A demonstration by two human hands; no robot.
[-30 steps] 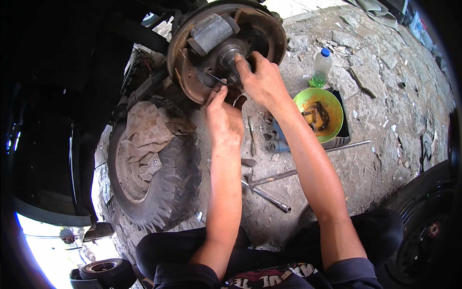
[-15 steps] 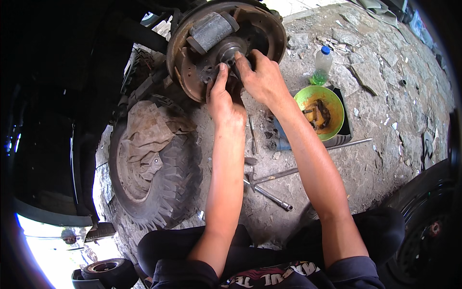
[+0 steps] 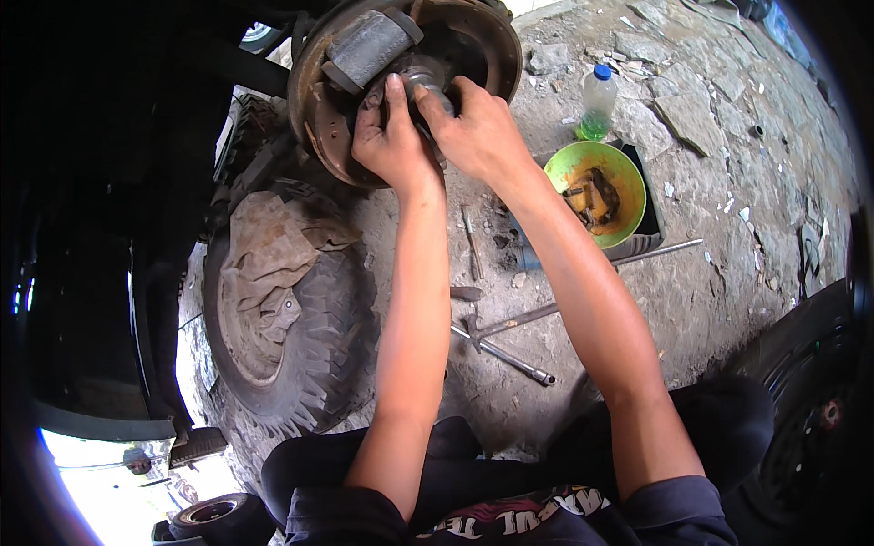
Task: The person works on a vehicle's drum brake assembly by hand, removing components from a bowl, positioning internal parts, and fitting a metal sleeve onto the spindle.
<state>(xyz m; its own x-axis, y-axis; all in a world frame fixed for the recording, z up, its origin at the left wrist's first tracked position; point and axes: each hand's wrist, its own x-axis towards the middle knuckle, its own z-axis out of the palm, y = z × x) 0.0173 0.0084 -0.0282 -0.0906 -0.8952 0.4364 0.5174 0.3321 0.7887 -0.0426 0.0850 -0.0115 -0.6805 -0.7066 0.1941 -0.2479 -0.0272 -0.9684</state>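
Note:
A rusty round brake backing plate (image 3: 314,123) is at the top, on the end of an axle tube. A grey cylindrical block (image 3: 369,52) is fixed across its upper left. At the plate's centre sits a round metal axle hub (image 3: 421,69). My left hand (image 3: 393,146) is closed at the hub's lower left, thumb pointing up and fingers curled behind. My right hand (image 3: 473,132) grips the hub from the right, thumb against its front and fingers round its side. The hands nearly touch, and they hide the hub's lower part and anything small between the fingers.
A knobbly tyre (image 3: 332,318) with a brown cloth (image 3: 269,241) lies at left. On stony ground are a hammer (image 3: 514,320), a socket bar (image 3: 510,359) and a thin rod (image 3: 471,241). A green bowl (image 3: 633,187) of dirty parts and a bottle (image 3: 598,102) stand right; another wheel (image 3: 801,428) is lower right.
The view has shifted, so the plate sits further left and higher. My left hand has moved from below the hub to its lower left, its fingers more curled; my right hand stays on it.

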